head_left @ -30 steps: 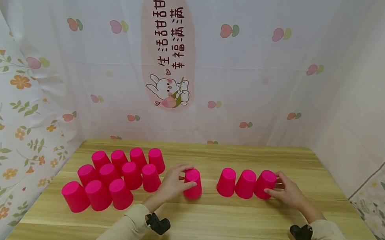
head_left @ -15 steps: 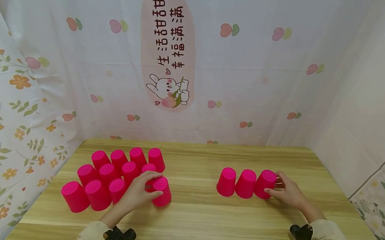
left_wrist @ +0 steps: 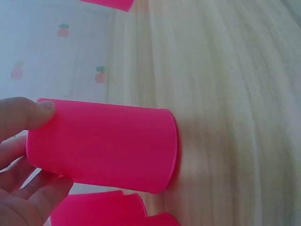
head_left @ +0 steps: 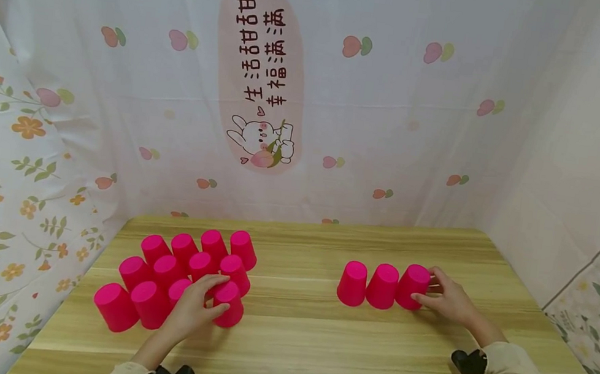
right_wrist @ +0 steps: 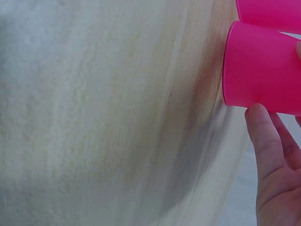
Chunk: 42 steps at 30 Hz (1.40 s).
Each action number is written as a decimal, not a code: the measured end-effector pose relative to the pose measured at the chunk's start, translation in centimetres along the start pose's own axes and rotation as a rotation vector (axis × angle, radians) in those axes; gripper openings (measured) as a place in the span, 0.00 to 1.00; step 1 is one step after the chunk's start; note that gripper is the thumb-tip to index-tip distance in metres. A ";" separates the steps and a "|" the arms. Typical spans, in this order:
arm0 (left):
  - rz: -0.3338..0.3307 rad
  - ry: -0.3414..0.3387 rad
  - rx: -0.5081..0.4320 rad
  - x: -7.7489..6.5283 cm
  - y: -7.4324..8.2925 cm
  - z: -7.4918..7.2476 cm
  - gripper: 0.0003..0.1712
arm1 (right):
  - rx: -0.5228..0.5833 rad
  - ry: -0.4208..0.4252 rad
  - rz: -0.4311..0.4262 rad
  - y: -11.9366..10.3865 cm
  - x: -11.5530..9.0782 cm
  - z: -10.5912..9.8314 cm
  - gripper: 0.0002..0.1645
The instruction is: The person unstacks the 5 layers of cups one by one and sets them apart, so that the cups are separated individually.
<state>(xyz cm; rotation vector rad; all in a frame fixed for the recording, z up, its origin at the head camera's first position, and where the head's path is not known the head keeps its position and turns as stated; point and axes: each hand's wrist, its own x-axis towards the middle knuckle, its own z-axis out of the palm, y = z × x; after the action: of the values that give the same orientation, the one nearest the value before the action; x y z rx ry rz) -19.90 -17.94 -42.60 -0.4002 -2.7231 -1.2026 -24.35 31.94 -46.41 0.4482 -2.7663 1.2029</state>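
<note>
My left hand [head_left: 192, 307] pinches a pink upside-down cup [head_left: 229, 307] between thumb and fingers, at the right end of the group's front row. In the left wrist view this cup [left_wrist: 106, 146] stands with its rim right at the wood, thumb near its base, and other pink cups [left_wrist: 99, 209] just behind. My right hand [head_left: 451, 298] holds the rightmost cup [head_left: 412, 288] of three in a short row, thumb on its near side, fingers behind. The right wrist view has that cup [right_wrist: 263, 68] rim down, close beside its neighbour [right_wrist: 273, 14].
Several pink cups [head_left: 115, 308] stand upside down in rows at the left of the wooden table [head_left: 313, 361]. Two more cups [head_left: 352, 284] stand left of the right hand's cup. A printed curtain [head_left: 395, 130] hangs behind the table's far edge.
My left hand has carried its cup leftward and toward the near side, from mid-table to the end of the front row. The right hand stays on its cup.
</note>
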 end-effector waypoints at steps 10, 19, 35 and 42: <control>-0.010 0.007 0.001 -0.7 -0.3 -0.4 0.27 | -0.005 -0.008 0.002 0.0 0.0 0.0 0.27; -0.009 0.008 0.041 -0.6 -0.6 -0.4 0.28 | -0.001 -0.006 0.010 -0.1 0.0 0.0 0.28; 0.128 -0.059 0.041 2.1 2.7 -1.6 0.35 | -0.018 -0.004 0.008 -0.1 0.0 0.1 0.28; 0.257 -0.064 -0.028 5.0 5.5 0.9 0.34 | -0.025 -0.001 0.011 -2.9 -0.5 -0.2 0.25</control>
<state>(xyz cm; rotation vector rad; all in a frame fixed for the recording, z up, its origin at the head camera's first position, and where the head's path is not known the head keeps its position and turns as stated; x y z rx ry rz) -23.02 -12.82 -38.15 -0.7779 -2.6062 -1.1771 -23.01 30.37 -44.33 0.4320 -2.7848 1.1697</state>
